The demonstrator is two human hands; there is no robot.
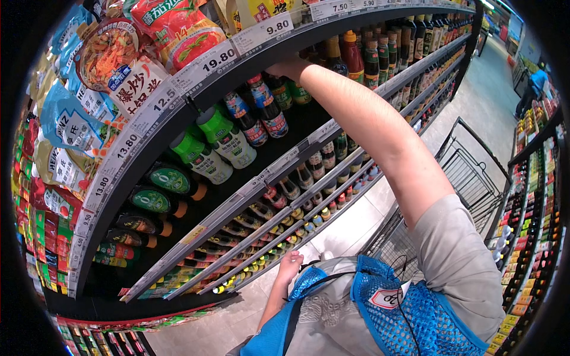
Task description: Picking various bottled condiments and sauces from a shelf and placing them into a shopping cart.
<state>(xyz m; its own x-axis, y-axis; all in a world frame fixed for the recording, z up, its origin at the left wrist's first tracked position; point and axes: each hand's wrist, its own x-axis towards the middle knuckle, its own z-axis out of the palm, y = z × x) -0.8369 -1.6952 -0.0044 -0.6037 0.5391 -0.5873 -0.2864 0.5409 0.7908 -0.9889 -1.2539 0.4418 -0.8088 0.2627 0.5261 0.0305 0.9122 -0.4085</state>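
Note:
My right hand (289, 66) reaches into the shelf bay under the upper shelf's edge; its fingers are hidden, so what they touch cannot be told. Near it stand dark sauce bottles with blue and red labels (266, 104) and green-labelled jars (299, 92). A red squeeze bottle (352, 58) is to the right of my wrist. Further left are white bottles with green caps (227, 138) and dark bottles with green oval labels (150, 199). Low beside my body, my left hand (290, 266) hangs with loosely curled fingers and nothing visible in it.
Sauce pouches (73, 122) fill the upper shelf behind a price rail (164, 100). Lower shelves hold rows of bottles (271, 196). A wire shopping cart (472, 173) stands to the right in the aisle. Another person (536, 84) is farther down, beside the opposite shelves (530, 213).

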